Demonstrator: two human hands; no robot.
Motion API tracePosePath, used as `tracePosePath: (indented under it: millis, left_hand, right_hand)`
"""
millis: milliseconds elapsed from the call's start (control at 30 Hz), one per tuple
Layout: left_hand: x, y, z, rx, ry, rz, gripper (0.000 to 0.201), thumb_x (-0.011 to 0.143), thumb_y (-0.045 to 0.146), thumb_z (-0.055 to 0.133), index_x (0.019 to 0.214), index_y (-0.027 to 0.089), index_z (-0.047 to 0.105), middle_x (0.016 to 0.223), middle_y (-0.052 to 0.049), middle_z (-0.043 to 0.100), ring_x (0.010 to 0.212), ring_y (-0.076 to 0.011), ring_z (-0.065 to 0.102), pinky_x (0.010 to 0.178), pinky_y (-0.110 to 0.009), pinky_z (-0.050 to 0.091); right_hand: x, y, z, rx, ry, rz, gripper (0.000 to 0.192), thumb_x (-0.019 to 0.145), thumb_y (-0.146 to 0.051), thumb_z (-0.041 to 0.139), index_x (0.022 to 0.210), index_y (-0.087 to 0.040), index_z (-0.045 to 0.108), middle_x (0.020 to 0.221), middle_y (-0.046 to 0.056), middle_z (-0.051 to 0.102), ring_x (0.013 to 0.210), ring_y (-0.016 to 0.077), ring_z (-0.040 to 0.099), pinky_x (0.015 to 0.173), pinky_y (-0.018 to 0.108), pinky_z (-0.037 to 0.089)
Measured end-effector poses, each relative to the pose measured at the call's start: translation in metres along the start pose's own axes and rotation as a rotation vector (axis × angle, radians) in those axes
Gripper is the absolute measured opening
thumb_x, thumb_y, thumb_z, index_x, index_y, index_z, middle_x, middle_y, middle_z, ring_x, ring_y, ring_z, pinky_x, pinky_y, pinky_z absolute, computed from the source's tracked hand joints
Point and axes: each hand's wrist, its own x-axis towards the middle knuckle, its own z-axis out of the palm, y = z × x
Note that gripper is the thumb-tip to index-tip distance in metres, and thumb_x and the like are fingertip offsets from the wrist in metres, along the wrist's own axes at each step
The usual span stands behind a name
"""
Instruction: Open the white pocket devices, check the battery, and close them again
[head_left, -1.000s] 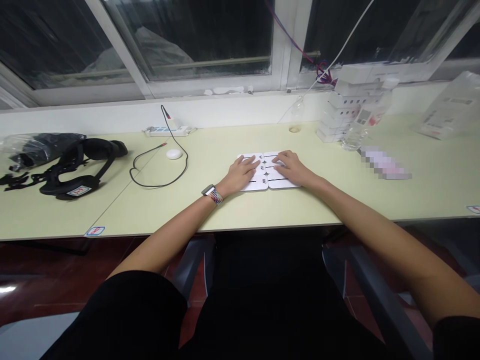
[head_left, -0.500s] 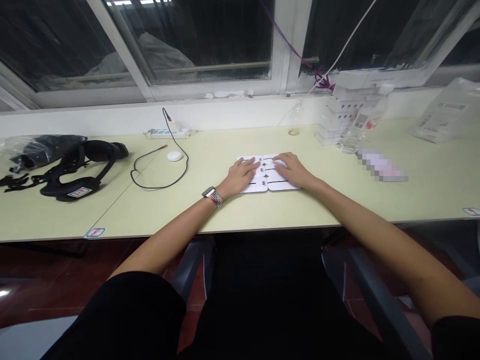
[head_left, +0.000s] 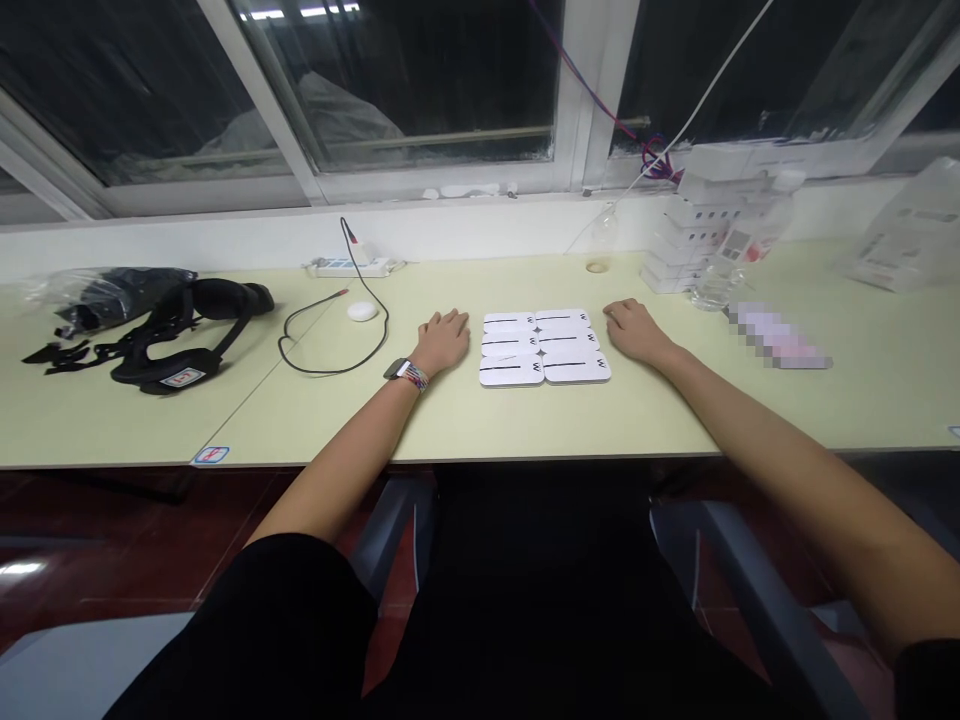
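Observation:
Several white rounded-corner cards point(head_left: 576, 366) lie flat on the table, set edge to edge in two columns. Each bears a black line and a letter that reads like a sideways W or M. To the left of the cards, my left hand point(head_left: 444, 342) rests on the tabletop with its fingers apart, holding nothing. A watch point(head_left: 407, 374) with a woven, colourful band is on that wrist. On the other side, my right hand point(head_left: 636, 330) lies on the table, loosely bent fingers pointing left, with nothing visible in it. Neither hand touches the cards.
A black cable point(head_left: 330, 372) loops around a white round object point(head_left: 362, 311), near a power strip point(head_left: 349, 267). Black strapped headgear point(head_left: 176, 365) lies far left. White boxes point(head_left: 686, 240), a plastic bottle point(head_left: 724, 270) and a blurred-out flat item point(head_left: 780, 335) are on the right.
Both hands have come off the cards and moved apart, left hand to the left and right hand to the right. The whole card grid is now uncovered. The view has shifted slightly.

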Motion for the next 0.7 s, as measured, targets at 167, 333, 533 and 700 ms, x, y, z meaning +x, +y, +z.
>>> tracePosePath:
  millis: [167, 333, 533, 700]
  left_hand:
    - [0.0002, 0.0051, 0.0003, 0.067, -0.034, -0.004, 0.058, 0.114, 0.042, 0.025, 0.159, 0.023, 0.055, 0.176, -0.014, 0.046, 0.161, -0.0429, 0.04, 0.131, -0.063, 0.031]
    - [0.0001, 0.0059, -0.0024, 0.101, -0.052, -0.009, 0.058, 0.115, 0.043, 0.024, 0.162, 0.023, 0.053, 0.179, -0.013, 0.043, 0.163, -0.0417, 0.037, 0.13, -0.062, 0.031]
    - [-0.0002, 0.0056, -0.0042, 0.111, -0.058, -0.014, 0.059, 0.115, 0.044, 0.024, 0.163, 0.023, 0.053, 0.178, -0.013, 0.044, 0.162, -0.0416, 0.039, 0.129, -0.061, 0.033]
    - [0.0021, 0.0025, -0.0039, 0.113, -0.065, -0.018, 0.061, 0.115, 0.046, 0.026, 0.165, 0.023, 0.052, 0.181, -0.013, 0.041, 0.165, -0.0417, 0.034, 0.131, -0.061, 0.03]
  right_hand:
    - [0.0009, 0.0002, 0.0036, -0.047, -0.022, -0.002, 0.047, 0.102, -0.037, 0.049, 0.138, -0.013, 0.067, 0.148, 0.028, 0.061, 0.141, 0.0472, 0.052, 0.123, 0.069, 0.044]
    - [0.0014, 0.0, 0.005, -0.082, -0.035, -0.003, 0.046, 0.104, -0.035, 0.046, 0.14, -0.014, 0.066, 0.147, 0.028, 0.061, 0.141, 0.0456, 0.053, 0.122, 0.065, 0.046]
    - [0.0032, -0.0008, 0.0063, -0.115, -0.042, -0.003, 0.046, 0.104, -0.032, 0.044, 0.14, -0.013, 0.065, 0.147, 0.028, 0.062, 0.139, 0.0443, 0.055, 0.12, 0.062, 0.048]
    - [0.0026, -0.0031, 0.0051, -0.138, -0.053, 0.007, 0.046, 0.106, -0.03, 0.043, 0.142, -0.012, 0.065, 0.148, 0.027, 0.061, 0.14, 0.0431, 0.055, 0.121, 0.059, 0.048]
